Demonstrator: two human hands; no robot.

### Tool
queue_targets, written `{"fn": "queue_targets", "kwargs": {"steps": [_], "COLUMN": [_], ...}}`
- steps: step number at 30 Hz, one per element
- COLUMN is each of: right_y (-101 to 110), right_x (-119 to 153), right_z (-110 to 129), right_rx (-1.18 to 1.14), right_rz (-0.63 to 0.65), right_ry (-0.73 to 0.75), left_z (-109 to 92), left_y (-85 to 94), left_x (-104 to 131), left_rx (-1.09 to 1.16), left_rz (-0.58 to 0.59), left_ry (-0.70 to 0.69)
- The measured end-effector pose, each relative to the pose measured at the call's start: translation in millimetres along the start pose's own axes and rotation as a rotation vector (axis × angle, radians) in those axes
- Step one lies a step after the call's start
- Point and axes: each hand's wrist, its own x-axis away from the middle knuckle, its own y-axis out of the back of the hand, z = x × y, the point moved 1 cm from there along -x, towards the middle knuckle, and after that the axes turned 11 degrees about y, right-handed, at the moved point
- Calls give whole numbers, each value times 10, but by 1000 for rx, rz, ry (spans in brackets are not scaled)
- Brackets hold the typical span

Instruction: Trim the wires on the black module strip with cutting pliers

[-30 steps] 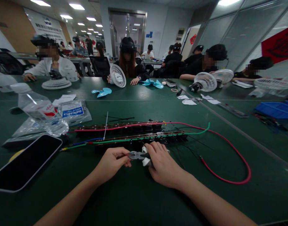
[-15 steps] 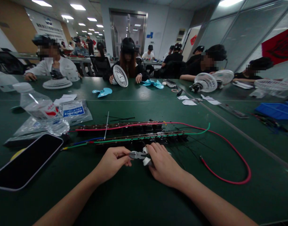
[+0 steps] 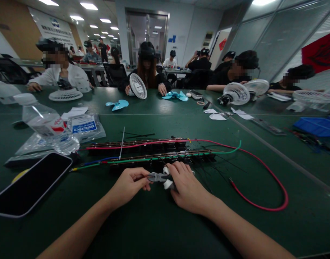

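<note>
Pliers (image 3: pixel 157 177) are being held over the green worktop (image 3: pixel 159 230), on the near side of two long black strips (image 3: pixel 151 165). Their handles are being gripped by the right hand (image 3: pixel 185 183), its fingers being curled around them. At the pliers' tip, the fingers of the left hand (image 3: pixel 131 183) are being pressed together; what is being pinched there cannot be told. A red cable (image 3: pixel 286 198) is being looped out rightward, while a dark-screened phone (image 3: pixel 32 185) is lying at left near a clear bottle (image 3: pixel 46 122).
</note>
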Motion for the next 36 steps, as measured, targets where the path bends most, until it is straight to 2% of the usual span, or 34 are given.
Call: {"fn": "queue_targets", "kwargs": {"steps": [36], "right_y": [-8], "right_x": [4], "right_z": [-3], "right_rx": [19], "right_rz": [16], "right_ry": [-4], "left_z": [-17], "left_y": [-17], "left_x": [9], "left_rx": [-11], "left_rz": [-28], "left_ry": [1]}}
